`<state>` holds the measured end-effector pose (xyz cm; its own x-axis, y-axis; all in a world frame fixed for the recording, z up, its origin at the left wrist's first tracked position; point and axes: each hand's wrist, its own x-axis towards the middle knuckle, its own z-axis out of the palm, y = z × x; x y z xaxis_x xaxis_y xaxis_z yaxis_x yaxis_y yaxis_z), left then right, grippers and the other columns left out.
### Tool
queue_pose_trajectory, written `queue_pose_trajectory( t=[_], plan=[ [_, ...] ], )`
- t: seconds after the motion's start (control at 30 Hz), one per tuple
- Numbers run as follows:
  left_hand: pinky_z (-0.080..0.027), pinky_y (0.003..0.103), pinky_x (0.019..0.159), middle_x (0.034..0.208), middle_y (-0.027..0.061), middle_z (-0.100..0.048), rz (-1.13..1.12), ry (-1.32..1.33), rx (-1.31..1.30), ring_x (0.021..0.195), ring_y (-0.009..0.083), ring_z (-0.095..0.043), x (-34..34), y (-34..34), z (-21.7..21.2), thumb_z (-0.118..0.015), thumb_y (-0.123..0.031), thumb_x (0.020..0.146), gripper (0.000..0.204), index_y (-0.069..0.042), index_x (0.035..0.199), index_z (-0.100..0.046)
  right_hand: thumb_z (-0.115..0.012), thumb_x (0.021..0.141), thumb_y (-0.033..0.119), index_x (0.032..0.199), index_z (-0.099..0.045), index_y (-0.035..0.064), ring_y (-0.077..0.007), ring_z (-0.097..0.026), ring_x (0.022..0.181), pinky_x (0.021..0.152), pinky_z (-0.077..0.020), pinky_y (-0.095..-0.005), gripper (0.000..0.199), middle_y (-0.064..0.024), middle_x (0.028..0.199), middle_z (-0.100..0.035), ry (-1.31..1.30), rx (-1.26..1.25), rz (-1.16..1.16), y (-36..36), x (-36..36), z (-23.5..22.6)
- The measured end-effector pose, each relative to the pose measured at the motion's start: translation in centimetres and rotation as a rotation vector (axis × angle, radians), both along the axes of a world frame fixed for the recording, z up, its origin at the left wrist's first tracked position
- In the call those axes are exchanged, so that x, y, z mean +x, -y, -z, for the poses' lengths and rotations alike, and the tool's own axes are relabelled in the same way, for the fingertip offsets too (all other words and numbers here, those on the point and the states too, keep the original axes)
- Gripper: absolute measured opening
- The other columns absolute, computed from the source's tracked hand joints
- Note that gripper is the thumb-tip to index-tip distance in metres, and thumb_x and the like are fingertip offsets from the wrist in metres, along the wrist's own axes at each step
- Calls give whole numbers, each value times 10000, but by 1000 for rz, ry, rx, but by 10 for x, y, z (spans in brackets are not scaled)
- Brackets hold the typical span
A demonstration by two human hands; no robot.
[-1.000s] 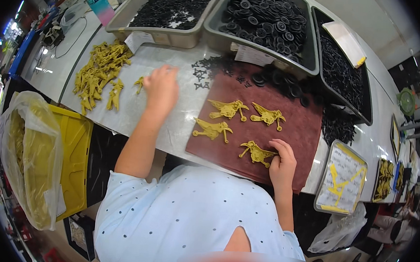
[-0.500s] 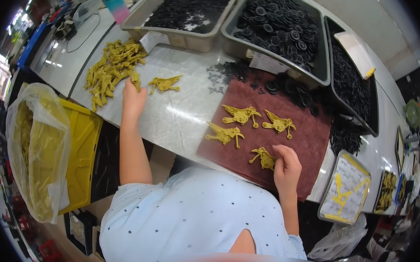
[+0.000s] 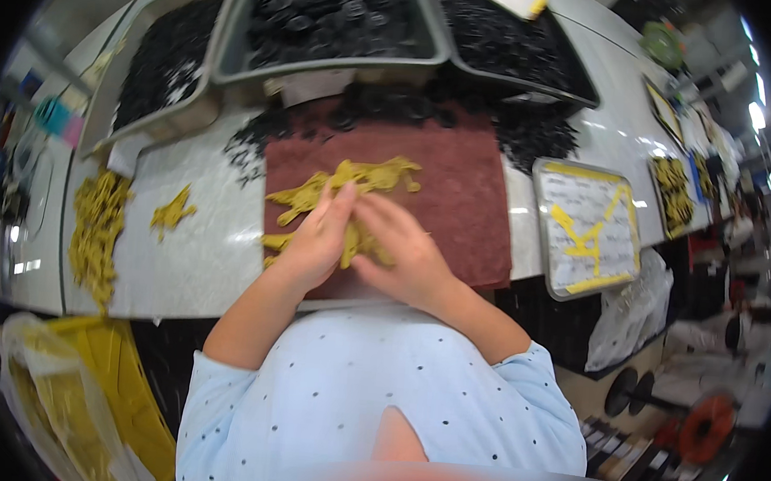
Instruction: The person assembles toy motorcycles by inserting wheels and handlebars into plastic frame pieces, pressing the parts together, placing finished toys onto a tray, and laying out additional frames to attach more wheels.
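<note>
My two hands are close together over the dark red mat (image 3: 469, 193). My left hand (image 3: 312, 246) is closed on a yellow plastic part (image 3: 345, 173), which sticks out past its fingertips; the hand hides the rest. My right hand (image 3: 410, 253) is beside it, with fingers stretched out and thumb apart, slightly blurred. Between its thumb and fingers shows another yellow plastic part (image 3: 373, 245); I cannot tell whether they touch. More yellow parts lie around my hands on the mat, including a long-armed piece (image 3: 394, 175) beyond the fingertips and a piece (image 3: 294, 200) to the left.
A heap of yellow parts (image 3: 97, 234) and one separate yellow part (image 3: 173, 213) lie at left on the metal table (image 3: 213, 278). Bins of black pieces (image 3: 443, 52) line the back, with loose black pieces (image 3: 536, 135) before them. A tray with a paper sheet (image 3: 585, 232) stands at right.
My left hand has come from the yellow heap to the mat with a yellow plastic part. My right hand has moved left beside it, its fingers now spread. The view has turned right.
</note>
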<state>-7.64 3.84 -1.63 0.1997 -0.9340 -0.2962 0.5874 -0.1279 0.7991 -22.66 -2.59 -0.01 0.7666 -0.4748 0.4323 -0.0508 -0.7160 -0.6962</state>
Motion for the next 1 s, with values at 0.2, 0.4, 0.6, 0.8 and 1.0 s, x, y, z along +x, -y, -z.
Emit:
queue_pose_trajectory(
  t=[0.2, 0.4, 0.6, 0.8, 1.0],
  plan=[
    [-305, 328, 1082, 1384, 163, -412, -58, 476, -31, 1287, 226, -401, -16, 5, 5, -357, -467, 1025, 657, -19, 1481, -206, -708, 830, 162, 1404, -403, -20, -373, -415, 1311, 1055, -393, -404, 675, -237, 1458, -355, 52, -10, -134, 1, -16, 19],
    [-297, 333, 1088, 1397, 158, -399, -78, 546, -135, 1294, 224, -392, -14, 5, 15, -333, -432, 1039, 578, -51, 1469, -268, -690, 771, 79, 1365, -422, -58, -419, -432, 1286, 1040, -412, -429, 665, -280, 1436, -353, 128, -31, -122, 1, -14, 30],
    [-286, 330, 1106, 1517, 97, -305, -96, 604, -205, 1333, 190, -359, -7, 5, 22, -344, -336, 1052, 544, -15, 1482, -257, -676, 724, 26, 1341, -424, -87, -425, -442, 1276, 1023, -436, -420, 676, -292, 1432, -350, 156, -19, -140, 5, -11, 36],
    [-365, 306, 1046, 1446, 72, -419, -138, 387, -205, 1216, 158, -470, -3, -1, 20, -464, -254, 1023, 517, -11, 1459, -332, -662, 751, 20, 1377, -390, -58, -409, -445, 1268, 1008, -448, -401, 687, -275, 1460, -314, 175, -99, -226, 9, -11, 35],
    [-427, 269, 956, 1232, 74, -551, -8, 418, -148, 1089, 131, -531, 8, -4, 19, -482, -220, 1018, 482, -13, 1439, -373, -657, 757, 29, 1392, -381, -44, -406, -464, 1246, 999, -454, -397, 696, -277, 1449, -326, 86, -29, -288, 8, -13, 35]
  ],
)
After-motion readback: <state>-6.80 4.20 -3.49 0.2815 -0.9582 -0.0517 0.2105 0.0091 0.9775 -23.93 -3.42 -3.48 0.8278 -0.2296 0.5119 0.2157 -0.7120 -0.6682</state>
